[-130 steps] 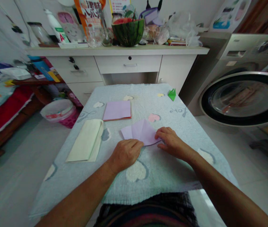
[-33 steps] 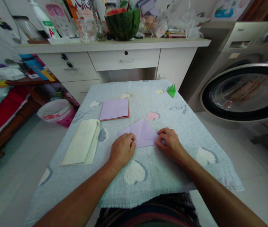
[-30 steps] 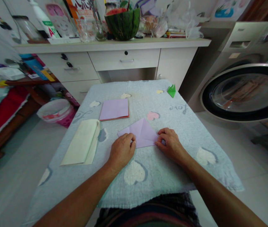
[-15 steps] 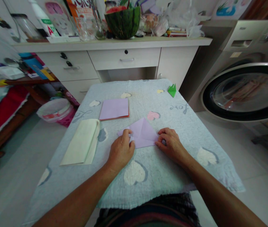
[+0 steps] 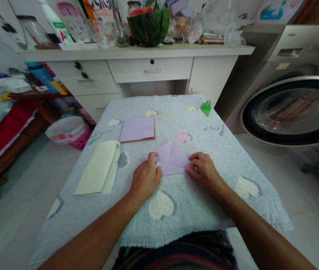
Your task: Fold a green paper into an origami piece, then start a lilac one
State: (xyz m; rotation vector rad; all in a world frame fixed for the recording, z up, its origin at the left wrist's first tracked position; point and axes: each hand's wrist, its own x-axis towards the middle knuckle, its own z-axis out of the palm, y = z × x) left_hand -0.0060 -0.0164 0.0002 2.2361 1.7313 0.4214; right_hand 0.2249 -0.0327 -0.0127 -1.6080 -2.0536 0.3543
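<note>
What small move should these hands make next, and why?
Probably smooth the left end of the folded purple paper with the left hand: its thumb and forefinger are there, while the right hand is at the opposite corner, placed to steady it.

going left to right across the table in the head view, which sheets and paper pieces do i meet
Pale green folded sheet, square lilac-topped paper stack with red edge, creased lilac paper sheet, small bright green folded paper piece
</note>
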